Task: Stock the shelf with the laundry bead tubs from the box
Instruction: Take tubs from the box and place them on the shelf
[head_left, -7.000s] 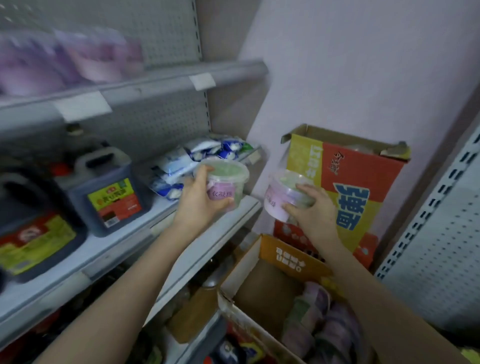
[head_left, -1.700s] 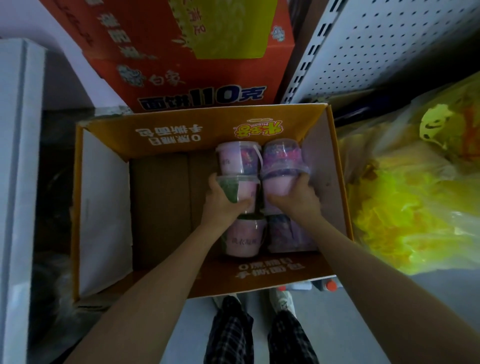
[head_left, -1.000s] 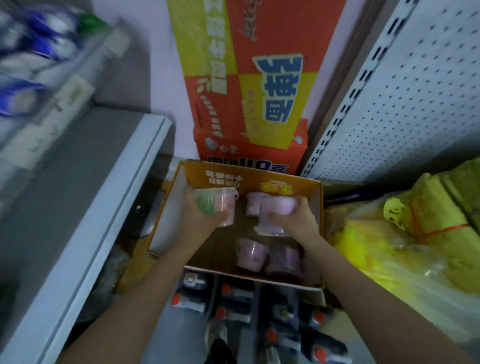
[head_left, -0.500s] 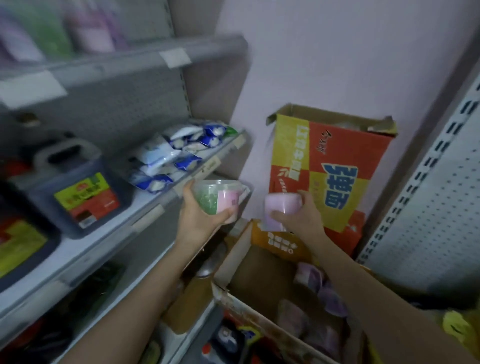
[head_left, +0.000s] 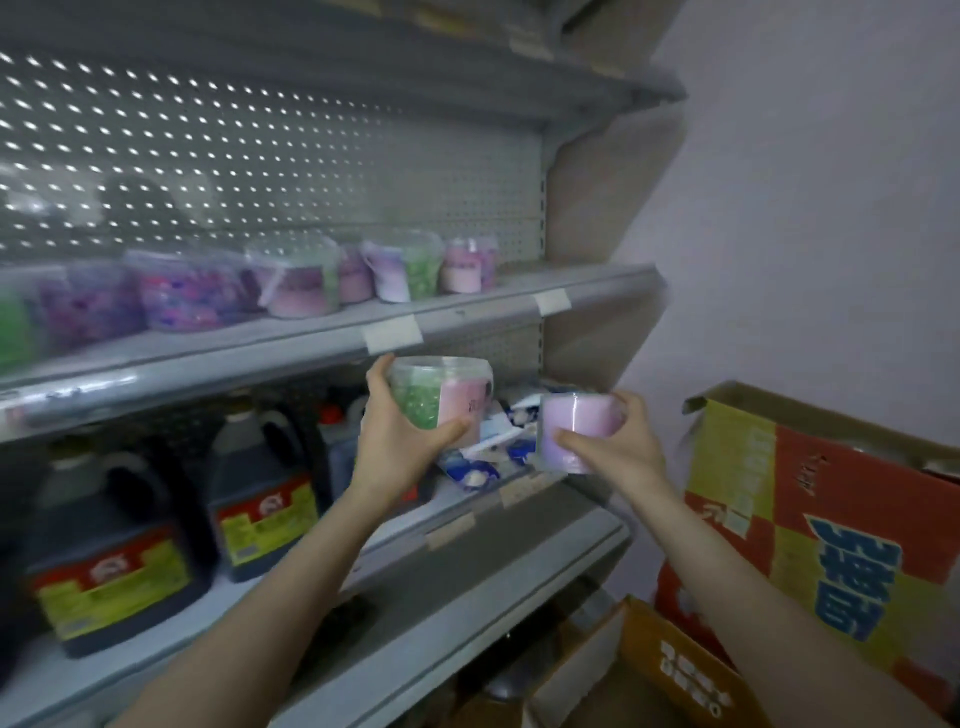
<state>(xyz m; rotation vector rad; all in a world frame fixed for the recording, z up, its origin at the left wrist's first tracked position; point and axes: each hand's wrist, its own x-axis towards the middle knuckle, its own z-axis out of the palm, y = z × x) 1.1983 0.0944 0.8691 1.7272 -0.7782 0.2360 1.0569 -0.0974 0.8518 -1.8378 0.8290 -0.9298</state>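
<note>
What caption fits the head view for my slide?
Left hand holds a green-bead tub, right hand a pink tub, both just below the shelf of stocked tubs.

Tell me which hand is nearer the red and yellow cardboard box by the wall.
Right. The right hand, gripping a pink plastic tub, is just left of the red and yellow box; the left hand, holding a green-bead tub, is farther left.

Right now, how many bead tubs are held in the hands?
2: a green-bead tub in the left hand, a pink tub in the right hand. Shelved tubs not counted.
</note>
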